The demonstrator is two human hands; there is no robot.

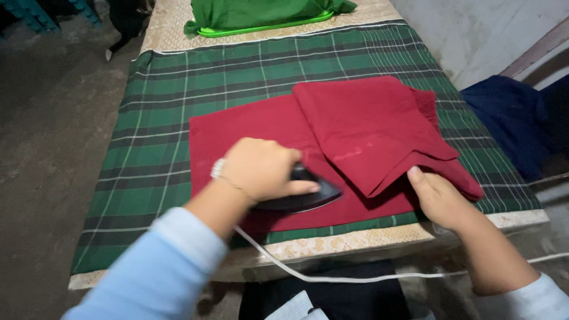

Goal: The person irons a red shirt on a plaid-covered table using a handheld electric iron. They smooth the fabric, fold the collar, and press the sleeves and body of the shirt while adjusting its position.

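Step in hand, by my reading: pressing a partly folded red cloth [361, 127] flat. Left hand [264, 169] clenched round the handle of a dark clothes iron [305, 192], sole down on the cloth's near single layer. Right hand [438, 198] loosely open, fingers resting on the cloth's near-right corner and pinning it.

Next move likely calls for an iron pass toward the folded flap, with the corner held taut and fingers clear of the sole.

Cloth: deep red, matte, upper layer folded diagonally, fringe at far right edge. It lies mid-tabletop on a green plaid cover [160, 118]. White cord [332, 275] trails off the near edge.
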